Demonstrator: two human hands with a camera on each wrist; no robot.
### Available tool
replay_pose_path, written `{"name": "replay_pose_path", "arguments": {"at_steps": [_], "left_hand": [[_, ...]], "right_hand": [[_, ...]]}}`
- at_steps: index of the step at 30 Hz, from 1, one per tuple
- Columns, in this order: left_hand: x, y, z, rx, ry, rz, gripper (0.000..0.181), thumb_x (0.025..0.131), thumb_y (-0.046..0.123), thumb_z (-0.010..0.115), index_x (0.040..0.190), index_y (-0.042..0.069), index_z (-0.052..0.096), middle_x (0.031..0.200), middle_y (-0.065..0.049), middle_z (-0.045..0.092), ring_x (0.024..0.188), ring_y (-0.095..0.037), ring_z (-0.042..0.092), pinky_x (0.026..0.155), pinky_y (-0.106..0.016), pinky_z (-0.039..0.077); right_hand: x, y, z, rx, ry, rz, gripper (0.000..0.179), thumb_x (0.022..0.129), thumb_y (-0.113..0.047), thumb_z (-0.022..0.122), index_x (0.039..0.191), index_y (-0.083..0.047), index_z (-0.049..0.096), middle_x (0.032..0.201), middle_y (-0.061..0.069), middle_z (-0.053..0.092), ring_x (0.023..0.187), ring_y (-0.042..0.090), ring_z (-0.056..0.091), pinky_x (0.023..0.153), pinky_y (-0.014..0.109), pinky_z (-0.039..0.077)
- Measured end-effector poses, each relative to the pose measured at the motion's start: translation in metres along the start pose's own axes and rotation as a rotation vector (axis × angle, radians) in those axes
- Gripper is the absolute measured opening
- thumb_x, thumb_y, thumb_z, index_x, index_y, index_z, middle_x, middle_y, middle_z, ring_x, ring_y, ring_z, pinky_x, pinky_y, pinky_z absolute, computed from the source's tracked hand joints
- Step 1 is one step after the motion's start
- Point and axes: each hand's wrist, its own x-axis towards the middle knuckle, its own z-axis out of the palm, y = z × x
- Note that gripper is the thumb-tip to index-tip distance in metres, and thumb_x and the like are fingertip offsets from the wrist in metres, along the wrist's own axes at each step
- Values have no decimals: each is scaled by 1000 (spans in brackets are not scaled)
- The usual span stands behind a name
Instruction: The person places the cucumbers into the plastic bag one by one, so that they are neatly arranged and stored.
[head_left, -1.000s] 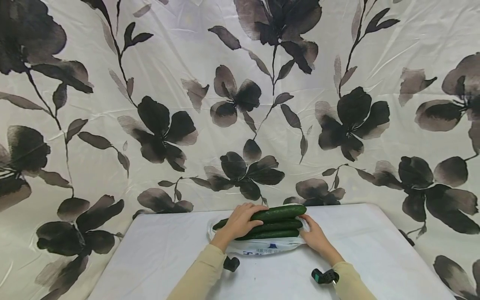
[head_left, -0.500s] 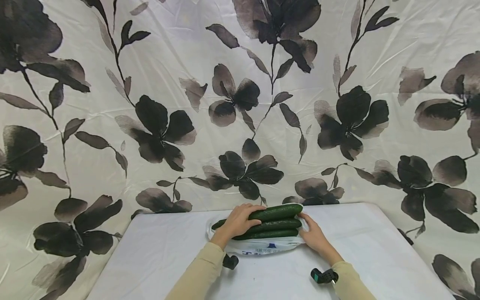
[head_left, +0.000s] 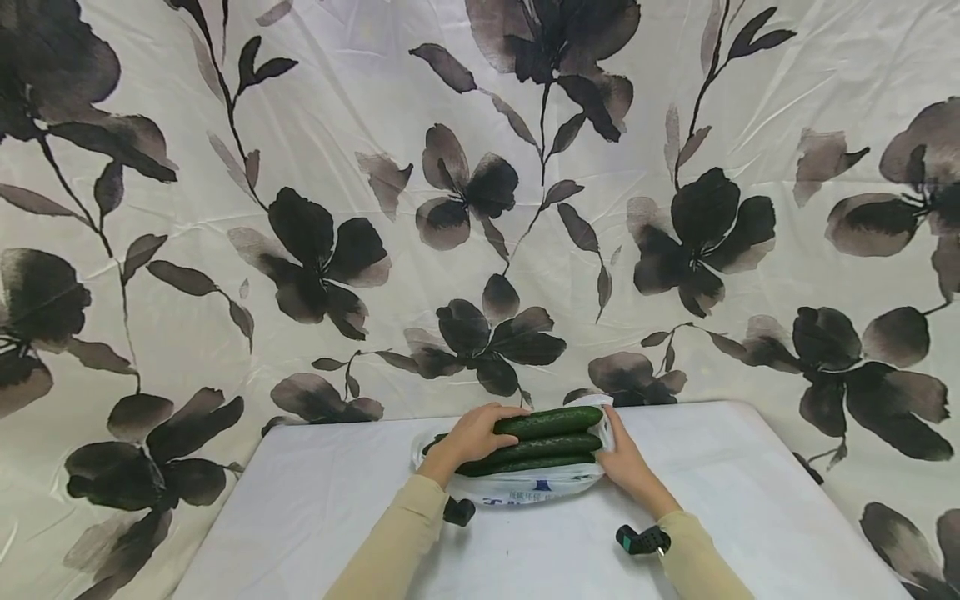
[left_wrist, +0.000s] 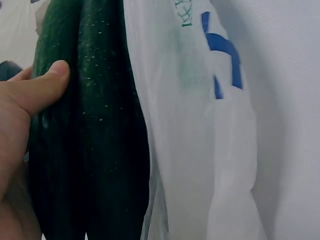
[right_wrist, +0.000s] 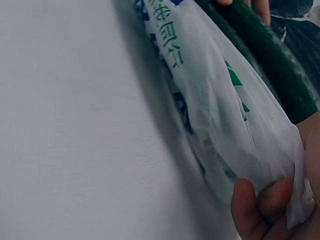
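Several dark green cucumbers [head_left: 551, 422] lie side by side in a white plastic bag [head_left: 536, 486] with blue print, near the table's far edge. My left hand [head_left: 471, 437] grips the top cucumber from above, its thumb [left_wrist: 52, 82] on the near side in the left wrist view. At the bag's right end, my right hand [head_left: 628, 465] holds the plastic beside the cucumber tips. In the right wrist view, curled fingers [right_wrist: 245, 202] pinch the bag [right_wrist: 220, 100] at its edge. The cucumbers' left ends are partly hidden behind my left hand.
A white-covered table [head_left: 330, 500] spreads around the bag. Behind it hangs a pale cloth [head_left: 570, 283] with dark flower prints. Black wrist cameras sit below each hand, the right one [head_left: 641, 540] lying just above the table surface.
My right hand has drawn the bag's edge upward, and white plastic now stands around the cucumbers' right ends. The left hand keeps its grip on the top cucumber, which has shifted slightly left.
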Motion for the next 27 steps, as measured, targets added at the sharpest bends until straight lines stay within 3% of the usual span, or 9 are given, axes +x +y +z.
{"name": "replay_pose_path", "arguments": {"at_steps": [1, 4, 8, 10, 21, 24, 27], "left_hand": [[0, -1, -1, -16, -7, -15, 52, 91, 33, 70, 140, 27, 55, 129, 0, 58, 116, -21, 55, 97, -44, 44], [-1, -3, -6, -64, -7, -49, 51, 89, 31, 72, 138, 26, 57, 129, -3, 58, 116, -22, 55, 96, -45, 44], [-3, -9, -8, -85, 14, -63, 47, 91, 33, 70, 135, 23, 60, 122, -1, 61, 108, -19, 57, 92, -42, 46], [-5, -13, -9, -98, 28, -66, 44, 93, 35, 67, 133, 19, 61, 118, 0, 62, 104, -19, 57, 89, -42, 47], [-29, -32, -22, -176, 123, -119, 31, 100, 31, 57, 125, 15, 66, 117, -2, 62, 99, -20, 60, 84, -40, 49], [-37, -38, -23, -198, 175, -146, 28, 99, 29, 58, 124, 18, 66, 114, 0, 63, 98, -20, 60, 83, -42, 49], [-44, -47, -23, -209, 247, -167, 26, 99, 26, 59, 123, 20, 67, 109, 2, 64, 96, -18, 60, 81, -41, 49]], "right_hand": [[1, -3, -1, 6, -7, 5, 87, 83, 6, 49, 157, -12, 6, 158, 24, 10, 137, 44, 23, 93, 53, 44], [4, -10, -3, -3, -12, -1, 87, 81, 6, 49, 156, -13, 9, 157, 25, 13, 133, 45, 27, 86, 53, 47], [8, -12, -4, -44, -5, -31, 86, 80, 6, 49, 155, -13, 12, 156, 25, 17, 140, 45, 19, 108, 62, 20], [9, -11, -4, -50, -2, -31, 86, 80, 6, 49, 155, -13, 12, 156, 25, 17, 140, 44, 20, 108, 62, 18], [10, -6, -4, -59, 14, -43, 84, 80, 8, 51, 155, -15, 19, 155, 25, 20, 134, 42, 28, 100, 59, 30], [9, -6, -5, -74, 14, -41, 83, 80, 7, 52, 154, -15, 21, 154, 26, 21, 127, 41, 34, 90, 54, 40], [8, -5, -7, -83, 13, -45, 82, 80, 6, 53, 154, -14, 24, 153, 27, 24, 128, 44, 34, 91, 56, 41]]}}
